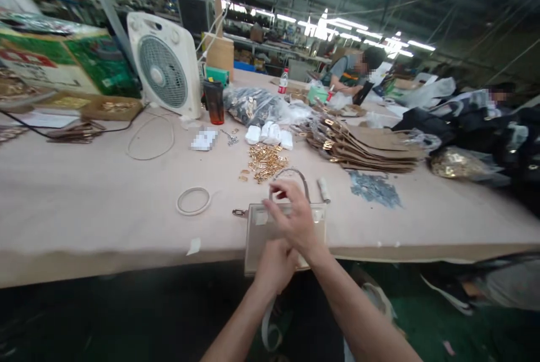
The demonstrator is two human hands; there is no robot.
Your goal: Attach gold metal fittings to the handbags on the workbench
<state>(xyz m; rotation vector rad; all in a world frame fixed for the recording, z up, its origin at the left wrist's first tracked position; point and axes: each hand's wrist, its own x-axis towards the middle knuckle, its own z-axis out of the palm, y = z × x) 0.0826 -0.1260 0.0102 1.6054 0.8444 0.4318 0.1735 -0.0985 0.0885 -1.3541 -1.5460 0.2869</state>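
Right hand [293, 216] first: your thumb and curled fingers stand apart with a gap showing, and the handle [304, 182] arches up just behind them. Can't tell if anything thin is caught in there, tbh. Your left hand [276, 263] is bunched up just below, nearer you, knuckles up. Its fingertips are hidden, so I can't say whether they're pinching something. A pale strip [265, 328] hangs below that hand, but what it's fixed to I can't make out.

The beige bag [254, 247] is right under both hands, lying flat with its near edge poking past the table [139, 221]. A metal-ended tab [239, 213] sticks out left of your fingers, and there's a whitish patch [261, 218] just beside your right thumb.

My guess is you're mid-way through some close handwork on the bag's front. If so, the next move calls for your left fingers keeping that overhanging edge steady while the right ones get a clean, close grip.

Further out: the tape roll [185, 212] is left of your fingers, the gold hardware [266, 163] straight beyond them, the small spool-like cylinder [323, 190] just past the handle to the right, and the stacked brown panels [371, 148] well off beyond that.
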